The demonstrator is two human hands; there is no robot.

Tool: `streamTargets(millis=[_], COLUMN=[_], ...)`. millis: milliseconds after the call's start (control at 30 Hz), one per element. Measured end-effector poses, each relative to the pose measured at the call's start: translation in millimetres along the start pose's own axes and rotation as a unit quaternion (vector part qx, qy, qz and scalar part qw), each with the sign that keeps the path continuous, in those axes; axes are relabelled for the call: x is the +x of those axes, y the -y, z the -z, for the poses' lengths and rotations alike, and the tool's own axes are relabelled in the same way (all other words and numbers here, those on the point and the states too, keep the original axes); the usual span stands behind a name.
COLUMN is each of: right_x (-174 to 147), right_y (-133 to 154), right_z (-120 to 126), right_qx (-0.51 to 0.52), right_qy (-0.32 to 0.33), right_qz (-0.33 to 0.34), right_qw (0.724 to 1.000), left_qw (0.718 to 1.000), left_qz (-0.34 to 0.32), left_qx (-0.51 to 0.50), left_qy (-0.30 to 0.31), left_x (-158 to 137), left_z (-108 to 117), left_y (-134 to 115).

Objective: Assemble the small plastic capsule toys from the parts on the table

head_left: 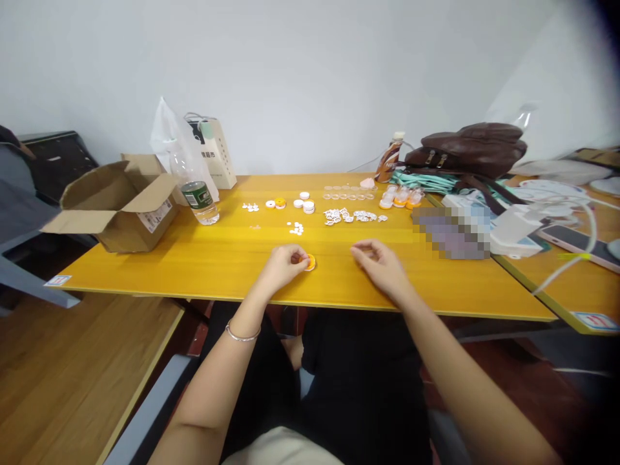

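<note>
My left hand (287, 265) is pinched at the left edge of a small round orange piece with a white rim (311, 262), which rests on the table near the front edge. Its fingertips partly cover that piece. To the right, my right hand (380, 263) hovers over the wood with its fingers loosely bent and slightly apart, nothing visible in it. Beyond the hands lie small white discs (297, 229), white openwork pieces (338, 216), white round caps (309, 206), an orange round part (280, 203) and small white pegs (250, 206).
On the left stand an open cardboard box (130, 213) and a water bottle (197, 200). Clear round cups (349, 192) and orange-based clear pieces (400, 197) sit at the back. A drink bottle (389, 158), brown bag (469, 148) and power strip (516, 226) crowd the right.
</note>
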State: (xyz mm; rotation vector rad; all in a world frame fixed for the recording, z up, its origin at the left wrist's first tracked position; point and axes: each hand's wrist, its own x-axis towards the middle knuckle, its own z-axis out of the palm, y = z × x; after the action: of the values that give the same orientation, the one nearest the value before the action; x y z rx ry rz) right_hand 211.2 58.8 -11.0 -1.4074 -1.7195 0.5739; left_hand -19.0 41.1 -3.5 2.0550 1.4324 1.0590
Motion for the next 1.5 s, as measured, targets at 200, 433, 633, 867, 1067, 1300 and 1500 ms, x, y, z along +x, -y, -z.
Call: streamTargets(millis=[200, 433, 633, 867, 1067, 1300, 1500], right_x=[79.6, 110.3, 90.4, 75.4, 70.4, 43.6, 17.1], right_y=[-36.2, -68.2, -57.2, -39.8, -30.5, 3.8, 28.0], right_z=[41.1, 36.2, 37.6, 36.9, 26.0, 2.8, -26.5], right_qx=[-0.146, -0.224, -0.240, -0.147, 0.100, 0.384, 0.506], right_qy=[-0.090, -0.051, -0.048, -0.117, -0.112, -0.022, 0.016], right_qz=[-0.019, -0.035, -0.060, -0.107, -0.143, -0.187, -0.194], right_qw=[0.985, 0.973, 0.968, 0.976, 0.978, 0.904, 0.841], left_qw=[1.000, 0.994, 0.995, 0.985, 0.984, 0.993, 0.996], left_qz=[0.006, -0.004, -0.058, -0.078, -0.069, -0.090, -0.076], left_qx=[-0.023, 0.008, 0.067, 0.137, 0.139, 0.068, -0.041], left_qy=[-0.013, -0.108, -0.034, 0.068, 0.082, 0.018, 0.029], left_x=[1.4, 13.5, 73.2, 131.6, 136.8, 111.0, 59.8], left_z=[-4.6, 11.8, 1.4, -39.5, -46.7, -22.4, 13.0], left_y=[3.2, -1.8, -13.1, -4.5, 3.3, -9.1, -8.9])
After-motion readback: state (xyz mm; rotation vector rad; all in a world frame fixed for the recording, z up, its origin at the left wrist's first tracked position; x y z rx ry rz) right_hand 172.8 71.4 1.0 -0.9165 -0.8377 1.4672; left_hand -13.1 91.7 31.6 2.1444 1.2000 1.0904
